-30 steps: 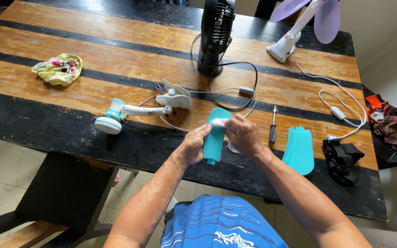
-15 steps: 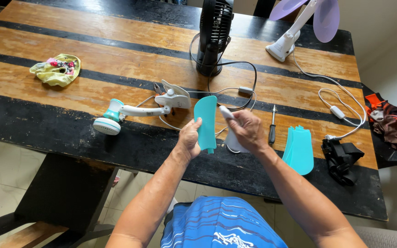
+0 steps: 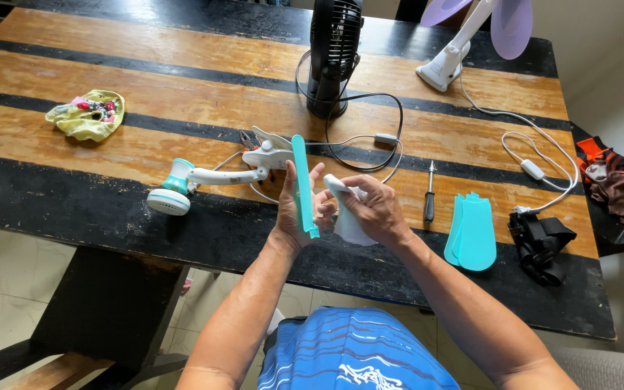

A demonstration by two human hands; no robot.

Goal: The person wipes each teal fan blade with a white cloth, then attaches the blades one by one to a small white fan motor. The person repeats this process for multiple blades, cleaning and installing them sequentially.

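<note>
A person is sitting at a wooden table [image 3: 146,155] with dark stripes, looking down at both hands. The left hand [image 3: 296,215] is holding a teal fan blade [image 3: 303,184] upright and edge-on, fingers closed around its lower part, just above the near edge of the table. The right hand [image 3: 373,209] is gripping a white cloth [image 3: 347,217] right beside the blade, fingers curled on it.

Just behind the hands, a white and teal fan stand [image 3: 211,177] is lying on its side, with thin wires trailing from it. A screwdriver [image 3: 430,193] is lying to the right of the hands, and a stack of teal blades [image 3: 472,232] is resting further right, near a black strap [image 3: 543,242]. A black fan [image 3: 334,54] is standing upright at the far middle, its cable looping over the table. A white clip fan [image 3: 464,36] with purple blades is standing at the far right. A yellow rag [image 3: 88,113] is lying far left.
</note>
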